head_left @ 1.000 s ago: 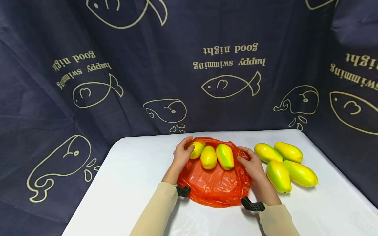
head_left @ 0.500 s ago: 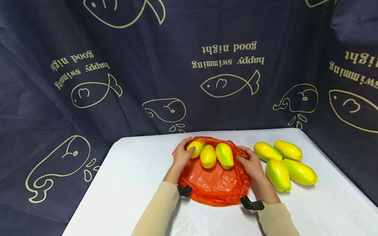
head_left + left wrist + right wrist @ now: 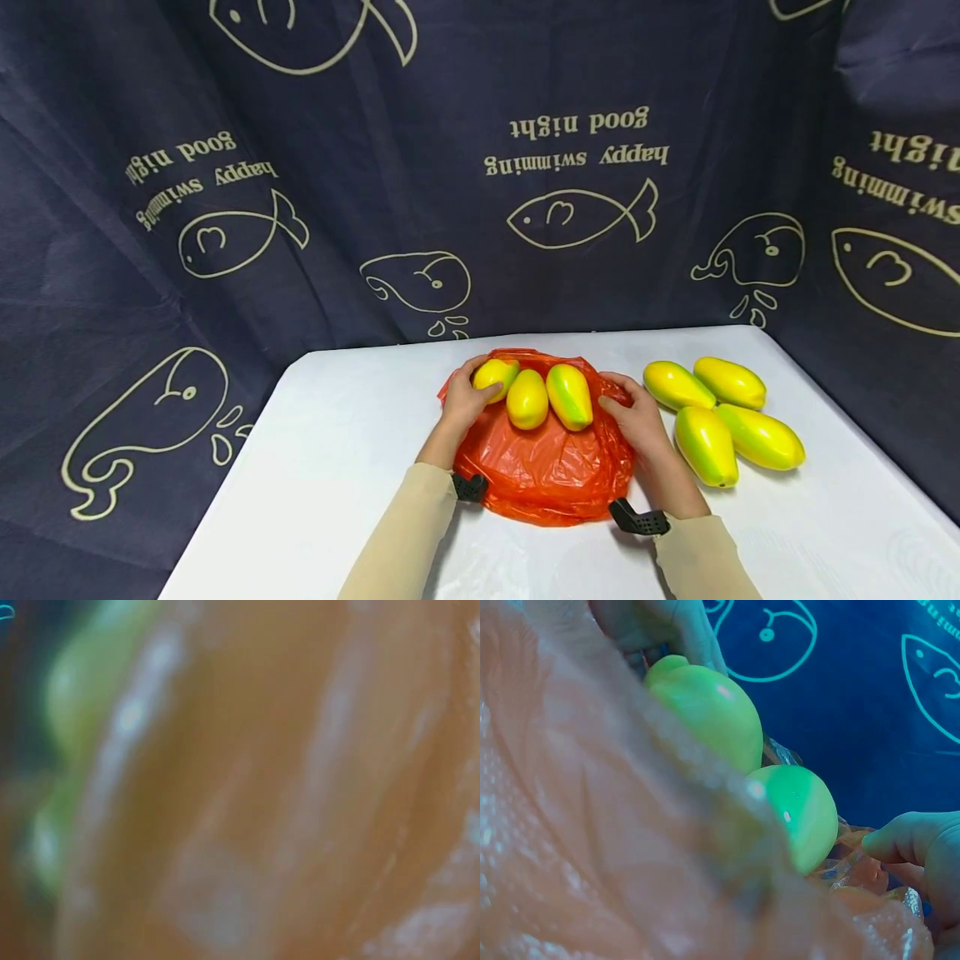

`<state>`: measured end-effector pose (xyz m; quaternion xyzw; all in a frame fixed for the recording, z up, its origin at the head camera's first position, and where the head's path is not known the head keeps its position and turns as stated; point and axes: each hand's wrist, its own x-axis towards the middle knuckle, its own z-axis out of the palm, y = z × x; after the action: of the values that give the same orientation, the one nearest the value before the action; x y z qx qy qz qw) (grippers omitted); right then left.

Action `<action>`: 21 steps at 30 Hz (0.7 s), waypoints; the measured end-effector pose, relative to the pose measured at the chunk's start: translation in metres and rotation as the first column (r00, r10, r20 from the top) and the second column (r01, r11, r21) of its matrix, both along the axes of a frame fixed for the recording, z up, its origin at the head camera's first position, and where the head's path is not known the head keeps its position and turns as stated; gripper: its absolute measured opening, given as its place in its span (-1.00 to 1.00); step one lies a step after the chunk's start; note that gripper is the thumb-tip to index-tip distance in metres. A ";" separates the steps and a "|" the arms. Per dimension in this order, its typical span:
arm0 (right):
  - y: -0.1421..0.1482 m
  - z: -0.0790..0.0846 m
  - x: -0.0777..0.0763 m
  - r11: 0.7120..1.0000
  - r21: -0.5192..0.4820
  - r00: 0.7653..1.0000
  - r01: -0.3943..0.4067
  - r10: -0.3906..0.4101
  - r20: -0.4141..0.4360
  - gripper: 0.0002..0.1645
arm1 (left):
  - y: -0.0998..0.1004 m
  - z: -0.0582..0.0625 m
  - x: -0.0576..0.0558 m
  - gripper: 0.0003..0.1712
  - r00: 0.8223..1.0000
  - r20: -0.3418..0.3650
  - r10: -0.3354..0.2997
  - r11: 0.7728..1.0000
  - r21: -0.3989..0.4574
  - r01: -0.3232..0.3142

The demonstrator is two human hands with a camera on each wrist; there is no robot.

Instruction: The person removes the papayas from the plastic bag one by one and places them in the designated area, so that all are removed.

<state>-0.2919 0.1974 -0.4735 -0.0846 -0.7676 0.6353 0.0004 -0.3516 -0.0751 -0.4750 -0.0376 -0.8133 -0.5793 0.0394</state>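
Three yellow-green papayas lie side by side at the far mouth of a red plastic bag (image 3: 542, 467), spread out on the table. My left hand (image 3: 461, 407) holds the leftmost papaya (image 3: 500, 375), its thumb across the near side. The middle papaya (image 3: 527, 402) and the right papaya (image 3: 570, 397) lie untouched. At the bag's right side, my right hand (image 3: 643, 421) grips the crinkled plastic between thumb and fingers; in the right wrist view the thumb (image 3: 904, 836) shows on the bag's edge. Blurred plastic fills most of the left wrist view.
Several more papayas (image 3: 705, 446) lie in a group on the white table (image 3: 300, 483), right of my right hand. A dark blue cloth (image 3: 420, 183) with fish drawings hangs behind the table and along its sides.
My left hand has shifted slightly nearer, its thumb lower on the leftmost papaya. The right hand, the bag and the other papayas stay nearly as they were; the head view drifts slightly.
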 end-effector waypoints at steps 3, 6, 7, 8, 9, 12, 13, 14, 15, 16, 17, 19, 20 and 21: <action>-0.001 -0.001 0.000 1.000 0.000 1.000 0.005 -0.005 0.003 -0.40 | 0.000 -0.002 0.001 -0.27 1.000 0.015 0.000 1.000 0.002 0.000; -0.001 -0.002 0.000 1.000 -0.009 1.000 0.007 -0.007 0.008 -0.39 | 0.001 -0.002 0.002 -0.25 0.999 0.036 0.006 1.000 0.011 -0.006; -0.001 -0.002 0.000 1.000 -0.007 1.000 0.006 -0.006 0.007 -0.39 | 0.001 -0.002 0.003 -0.25 0.999 0.043 0.009 1.000 0.019 -0.009; -0.002 -0.002 0.000 1.000 -0.007 1.000 0.004 -0.004 0.006 -0.39 | 0.001 -0.003 0.003 -0.24 0.999 0.045 0.012 1.000 0.022 -0.013; -0.002 -0.002 0.000 1.000 -0.007 1.000 0.004 -0.004 0.004 -0.39 | 0.002 -0.003 0.003 -0.24 0.999 0.047 0.015 0.999 0.028 -0.016; -0.001 -0.002 0.000 1.000 -0.011 1.000 0.002 -0.002 0.004 -0.39 | 0.002 -0.004 0.003 -0.24 0.999 0.045 0.024 0.999 0.034 -0.026; -0.001 -0.002 0.000 1.000 -0.014 1.000 0.003 -0.003 0.006 -0.39 | 0.002 -0.004 0.003 -0.24 0.999 0.046 0.026 0.999 0.038 -0.028; -0.001 -0.001 0.000 1.000 -0.015 1.000 0.005 -0.004 0.007 -0.39 | 0.002 -0.005 0.002 -0.24 0.999 0.045 0.030 0.999 0.038 -0.031; -0.001 -0.001 0.000 1.000 -0.015 1.000 0.006 -0.005 0.009 -0.39 | 0.002 -0.005 0.002 -0.24 0.999 0.045 0.032 0.999 0.040 -0.034; 0.000 -0.001 0.000 1.000 -0.013 1.000 0.006 -0.006 0.010 -0.39 | 0.002 -0.006 0.002 -0.24 0.998 0.044 0.034 0.998 0.042 -0.036; 0.000 -0.001 0.000 1.000 -0.012 1.000 0.005 -0.005 0.010 -0.39 | 0.002 -0.006 0.002 -0.24 0.998 0.042 0.036 0.998 0.041 -0.038; 0.000 -0.001 0.000 1.000 -0.005 1.000 0.005 -0.005 0.008 -0.39 | 0.002 -0.007 0.002 -0.24 0.998 0.043 0.041 0.998 0.043 -0.043; 0.000 -0.001 0.000 1.000 -0.004 1.000 0.004 -0.004 0.007 -0.39 | 0.002 -0.007 0.002 -0.24 0.998 0.042 0.044 0.998 0.039 -0.046; 0.001 0.000 0.000 1.000 -0.004 1.000 0.004 -0.004 0.008 -0.38 | 0.002 -0.007 0.002 -0.24 0.998 0.042 0.047 0.998 0.037 -0.048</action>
<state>-0.2916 0.1980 -0.4740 -0.0887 -0.7661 0.6365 -0.0016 -0.3494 -0.0735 -0.4819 -0.0055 -0.8036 -0.5940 0.0372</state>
